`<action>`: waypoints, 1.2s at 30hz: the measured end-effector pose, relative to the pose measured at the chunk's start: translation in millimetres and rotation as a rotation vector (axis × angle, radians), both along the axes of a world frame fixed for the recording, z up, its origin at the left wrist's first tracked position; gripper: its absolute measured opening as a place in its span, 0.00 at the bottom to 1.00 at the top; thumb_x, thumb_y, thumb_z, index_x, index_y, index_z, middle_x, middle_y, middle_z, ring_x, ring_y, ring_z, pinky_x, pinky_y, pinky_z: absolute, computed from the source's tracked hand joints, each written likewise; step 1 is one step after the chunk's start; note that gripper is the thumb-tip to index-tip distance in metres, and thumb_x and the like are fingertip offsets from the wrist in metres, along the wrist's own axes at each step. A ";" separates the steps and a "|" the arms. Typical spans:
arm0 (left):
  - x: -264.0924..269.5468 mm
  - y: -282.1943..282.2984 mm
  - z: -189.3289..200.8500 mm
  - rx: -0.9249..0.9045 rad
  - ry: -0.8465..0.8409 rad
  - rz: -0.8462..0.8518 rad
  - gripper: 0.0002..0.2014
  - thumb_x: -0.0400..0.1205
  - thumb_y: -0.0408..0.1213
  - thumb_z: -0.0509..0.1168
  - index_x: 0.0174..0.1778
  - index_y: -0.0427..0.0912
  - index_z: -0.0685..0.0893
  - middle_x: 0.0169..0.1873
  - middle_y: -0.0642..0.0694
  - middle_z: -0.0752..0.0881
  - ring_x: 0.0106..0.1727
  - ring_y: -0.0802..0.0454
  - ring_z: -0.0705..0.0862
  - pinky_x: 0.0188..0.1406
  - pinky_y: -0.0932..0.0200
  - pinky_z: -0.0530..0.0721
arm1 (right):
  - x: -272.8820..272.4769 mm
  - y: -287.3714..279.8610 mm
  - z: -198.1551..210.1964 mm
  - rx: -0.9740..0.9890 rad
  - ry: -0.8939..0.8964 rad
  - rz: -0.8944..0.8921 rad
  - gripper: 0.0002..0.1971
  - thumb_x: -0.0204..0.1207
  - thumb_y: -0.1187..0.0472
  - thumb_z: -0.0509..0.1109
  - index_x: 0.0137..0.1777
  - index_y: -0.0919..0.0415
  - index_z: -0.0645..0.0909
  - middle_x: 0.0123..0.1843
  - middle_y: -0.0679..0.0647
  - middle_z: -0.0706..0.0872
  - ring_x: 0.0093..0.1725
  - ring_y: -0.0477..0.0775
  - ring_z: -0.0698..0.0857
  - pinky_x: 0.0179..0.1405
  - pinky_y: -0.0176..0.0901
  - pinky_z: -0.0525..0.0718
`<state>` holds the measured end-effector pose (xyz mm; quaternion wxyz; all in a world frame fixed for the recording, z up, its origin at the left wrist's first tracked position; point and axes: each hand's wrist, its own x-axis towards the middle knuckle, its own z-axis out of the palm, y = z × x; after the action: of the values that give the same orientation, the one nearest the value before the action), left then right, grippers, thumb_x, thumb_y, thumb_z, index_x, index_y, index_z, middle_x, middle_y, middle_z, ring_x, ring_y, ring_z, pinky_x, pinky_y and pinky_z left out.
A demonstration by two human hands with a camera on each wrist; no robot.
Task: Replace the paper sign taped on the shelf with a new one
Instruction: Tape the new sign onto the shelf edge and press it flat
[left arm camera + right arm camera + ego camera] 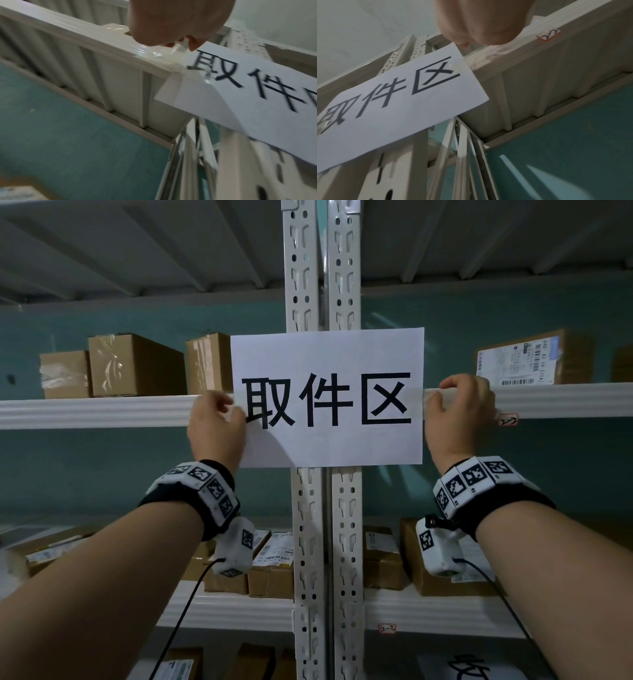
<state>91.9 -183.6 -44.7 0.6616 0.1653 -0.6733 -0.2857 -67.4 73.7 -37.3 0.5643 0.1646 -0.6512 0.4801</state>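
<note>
A white paper sign [327, 443] with three large black characters hangs across the shelf's two uprights [322, 268], level with the middle shelf rail [102, 410]. A strip of clear tape [416, 386] runs across it onto the rail at both sides. My left hand [236, 414] pinches the tape at the sign's left edge; in the left wrist view the tape [154, 55] is crumpled there and the sign's [257, 94] lower left corner stands off the rail. My right hand [442, 393] curls over the rail and grips the tape's right end [488, 54]. A second printed sheet [469, 671] lies on the lowest shelf.
Cardboard boxes [133, 364] stand on the middle shelf to the left, and a labelled box [527, 361] to the right. More parcels [387, 559] fill the shelf below. A small red-edged label [508, 420] sticks to the rail by my right hand. The wall behind is teal.
</note>
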 end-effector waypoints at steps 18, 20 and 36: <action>-93.9 140.7 -12.5 -0.967 -0.354 -0.226 0.23 0.75 0.36 0.51 0.60 0.39 0.85 0.63 0.43 0.85 0.68 0.44 0.80 0.76 0.45 0.68 | -24.4 11.6 -37.2 0.778 0.071 -0.041 0.29 0.84 0.50 0.43 0.83 0.60 0.51 0.86 0.55 0.50 0.85 0.50 0.46 0.84 0.46 0.43; -100.3 140.3 -16.2 -1.007 -0.426 -0.191 0.27 0.74 0.38 0.48 0.65 0.40 0.83 0.68 0.43 0.82 0.75 0.43 0.75 0.78 0.45 0.62 | -29.3 16.8 -38.4 0.813 0.078 -0.096 0.30 0.82 0.49 0.41 0.83 0.60 0.51 0.86 0.55 0.50 0.85 0.50 0.46 0.84 0.45 0.41; -112.7 142.9 -25.7 -1.099 -0.549 0.130 0.31 0.77 0.46 0.51 0.76 0.39 0.74 0.78 0.41 0.72 0.81 0.43 0.66 0.80 0.40 0.59 | -45.7 48.9 -32.8 0.837 0.058 -0.348 0.37 0.80 0.39 0.42 0.84 0.59 0.46 0.86 0.56 0.47 0.85 0.53 0.46 0.82 0.48 0.36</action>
<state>-20.9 -40.8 -70.5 0.4688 -0.0917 -0.8561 0.1971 -113.2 122.6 -70.1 0.5394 0.2799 -0.7911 0.0689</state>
